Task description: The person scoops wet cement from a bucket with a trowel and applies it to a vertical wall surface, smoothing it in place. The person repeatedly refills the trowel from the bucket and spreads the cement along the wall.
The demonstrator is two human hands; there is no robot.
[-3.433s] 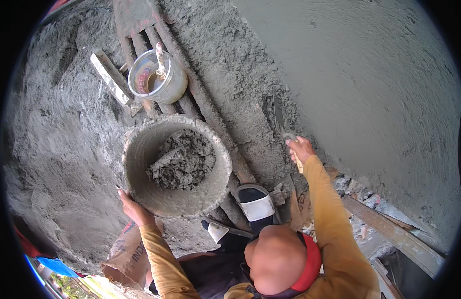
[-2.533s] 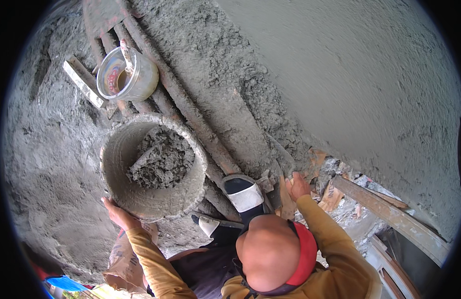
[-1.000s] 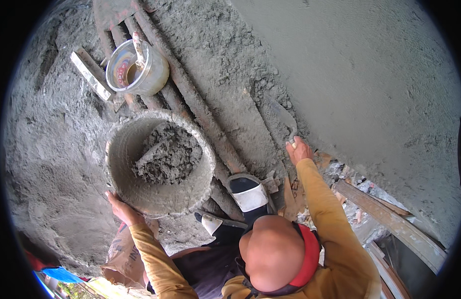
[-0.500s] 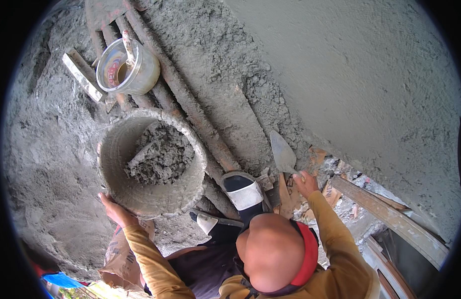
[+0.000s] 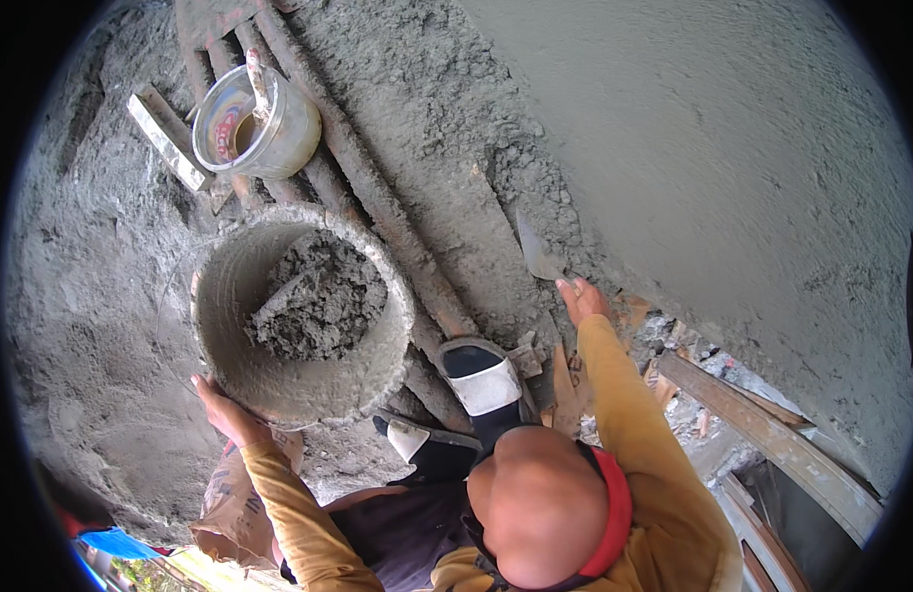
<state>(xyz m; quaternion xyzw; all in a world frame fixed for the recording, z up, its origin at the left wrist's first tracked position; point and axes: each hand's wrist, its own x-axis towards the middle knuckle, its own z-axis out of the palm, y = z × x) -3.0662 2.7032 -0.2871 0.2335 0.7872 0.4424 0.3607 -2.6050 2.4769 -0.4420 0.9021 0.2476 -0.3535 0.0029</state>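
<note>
Against the near left side of the bucket [image 5: 225,296], the left hand [image 5: 229,412] is being rested, seemingly for steadying; whether its fingers are being clamped cannot be told. Within the bucket, lumpy mortar [image 5: 328,311] is being contained, apparently kept handy. To the right of the bucket, the trowel [image 5: 537,255] is being gripped by the right hand [image 5: 583,299], closed at its handle end, probably so that the blade is being left free at the rough mix [image 5: 531,183]. Beyond the bucket, a translucent tub [image 5: 297,138] is seemingly being supported by brown poles [image 5: 397,227], perhaps for a firmer seat; inside the tub, a brush [image 5: 257,84] is being kept handle-up, presumably for easy grasping.
</note>
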